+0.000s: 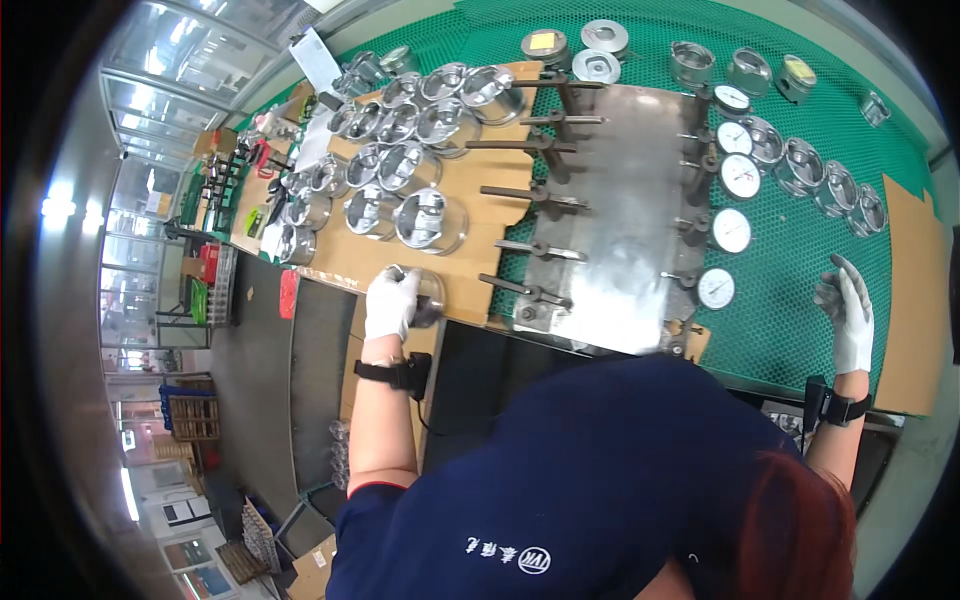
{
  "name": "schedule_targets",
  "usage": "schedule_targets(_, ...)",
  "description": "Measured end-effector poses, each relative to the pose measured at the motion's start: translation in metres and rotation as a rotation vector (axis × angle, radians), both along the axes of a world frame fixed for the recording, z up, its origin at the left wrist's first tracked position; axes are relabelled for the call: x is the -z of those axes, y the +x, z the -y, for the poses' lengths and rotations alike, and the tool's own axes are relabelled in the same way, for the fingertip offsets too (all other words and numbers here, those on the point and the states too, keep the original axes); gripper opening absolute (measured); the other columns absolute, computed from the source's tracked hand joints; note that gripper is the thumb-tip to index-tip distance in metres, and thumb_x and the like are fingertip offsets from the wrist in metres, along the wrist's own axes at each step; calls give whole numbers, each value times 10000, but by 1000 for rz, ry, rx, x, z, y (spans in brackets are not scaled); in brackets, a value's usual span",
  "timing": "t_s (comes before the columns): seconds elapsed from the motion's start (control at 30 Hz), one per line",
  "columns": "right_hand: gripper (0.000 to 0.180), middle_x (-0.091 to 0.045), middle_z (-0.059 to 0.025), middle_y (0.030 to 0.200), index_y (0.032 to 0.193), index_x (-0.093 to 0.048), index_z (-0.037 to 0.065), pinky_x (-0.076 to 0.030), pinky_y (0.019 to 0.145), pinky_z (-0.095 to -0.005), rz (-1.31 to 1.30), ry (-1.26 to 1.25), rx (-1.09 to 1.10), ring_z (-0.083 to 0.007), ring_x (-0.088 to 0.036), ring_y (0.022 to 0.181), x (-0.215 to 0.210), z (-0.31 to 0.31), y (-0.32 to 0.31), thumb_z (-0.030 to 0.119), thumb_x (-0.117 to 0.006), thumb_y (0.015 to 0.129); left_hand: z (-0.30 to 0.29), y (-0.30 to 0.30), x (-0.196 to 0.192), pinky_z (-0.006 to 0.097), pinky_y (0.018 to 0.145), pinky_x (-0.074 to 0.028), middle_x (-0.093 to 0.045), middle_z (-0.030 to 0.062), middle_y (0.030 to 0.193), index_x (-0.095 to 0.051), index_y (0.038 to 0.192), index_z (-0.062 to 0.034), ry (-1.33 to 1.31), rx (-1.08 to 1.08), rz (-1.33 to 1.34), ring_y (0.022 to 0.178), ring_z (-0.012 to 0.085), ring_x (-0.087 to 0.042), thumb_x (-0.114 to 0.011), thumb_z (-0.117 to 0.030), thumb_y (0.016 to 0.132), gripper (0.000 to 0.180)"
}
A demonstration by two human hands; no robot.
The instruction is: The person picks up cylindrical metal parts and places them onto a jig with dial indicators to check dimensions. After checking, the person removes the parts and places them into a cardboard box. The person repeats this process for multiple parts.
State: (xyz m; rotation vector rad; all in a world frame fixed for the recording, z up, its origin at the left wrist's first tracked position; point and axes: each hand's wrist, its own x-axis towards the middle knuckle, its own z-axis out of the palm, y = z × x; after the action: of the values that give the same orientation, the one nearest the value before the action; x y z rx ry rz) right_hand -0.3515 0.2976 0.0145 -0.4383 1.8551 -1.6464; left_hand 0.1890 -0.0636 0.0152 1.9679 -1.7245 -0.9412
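Observation:
My left hand (390, 303), in a white glove, grips a metal piston (431, 290) at the front edge of the cardboard sheet (484, 215). Rows of similar shiny pistons (430, 221) stand on that cardboard, just beyond the hand. On the right, over the green mesh mat, my gloved right hand (847, 315) has its fingers stretched apart, with nothing visible in them. A short row of pistons (838, 188) lies beyond it. Between my hands sits a steel plate (625, 210) flanked by metal posts with rods, and white dial gauges (731, 230) line its right side.
More pistons (692, 64) and round metal pieces (604, 37) stand along the back of the green mat (640, 60). A brown cardboard strip (912, 300) lies at the far right. Shelving with boxes and crates (193, 417) is off to the left.

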Motion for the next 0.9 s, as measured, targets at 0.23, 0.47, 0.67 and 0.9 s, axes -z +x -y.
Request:
schedule_targets(0.23,523,-668,-121,1134,1420,-537,7,-555,822,-310,-255,-151,-854,-187,-670,920,-54,98,155,125,-702,938,-58,-53,-79,286,680,-516,-712,73,887,-716,1027,20,191,240,-797,771,135,-638,-702,-294,914,334)
schedule_targets(0.47,1204,-420,-263,1407,1560,-241,31,-390,1109,-468,-704,-190,-708,-420,-446,1323,-55,132,229,305,-953,629,-82,-109,-69,368,882,-519,-710,150,1112,-680,1120,24,932,355,-1090,1018,200,-669,-603,-166,978,249)
schedule_targets(0.67,958,-537,-238,1264,1418,-423,42,-499,928,-469,-1041,76,-704,-405,-549,1114,-40,144,222,225,-903,609,-71,-119,-46,376,905,-546,-640,209,1196,-517,1353,46,-125,1147,-293,1075,295,-666,-729,-91,866,549)
schedule_targets(0.9,894,-469,-255,1406,1448,-396,16,-495,999,-487,-1039,19,-522,-482,-530,1228,-22,134,226,170,-856,697,-86,-156,-21,485,985,-487,-543,267,1327,-452,1430,-30,-575,1230,-151,1151,463,-575,-893,-222,667,902)
